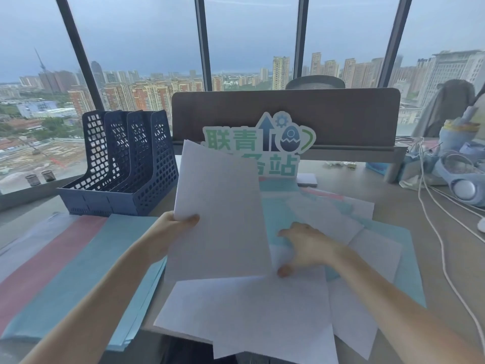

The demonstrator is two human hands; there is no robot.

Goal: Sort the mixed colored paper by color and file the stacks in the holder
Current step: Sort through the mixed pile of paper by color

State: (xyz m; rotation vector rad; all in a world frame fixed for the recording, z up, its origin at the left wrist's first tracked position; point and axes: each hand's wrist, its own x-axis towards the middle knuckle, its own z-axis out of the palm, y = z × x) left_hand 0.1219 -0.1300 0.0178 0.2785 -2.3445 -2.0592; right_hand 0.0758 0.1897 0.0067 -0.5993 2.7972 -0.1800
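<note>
White sheets [223, 216] raised; blue holder [126, 164] upright.

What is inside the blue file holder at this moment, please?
The blue file holder appears empty: through its mesh dividers no paper shows in any slot. The slot floors are partly hidden by the front wall. The left hand holds white sheets, not yet filed.

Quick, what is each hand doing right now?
Left hand: grips lifted white sheets.
Right hand: open, fingers spread on the mixed paper pile.
</note>
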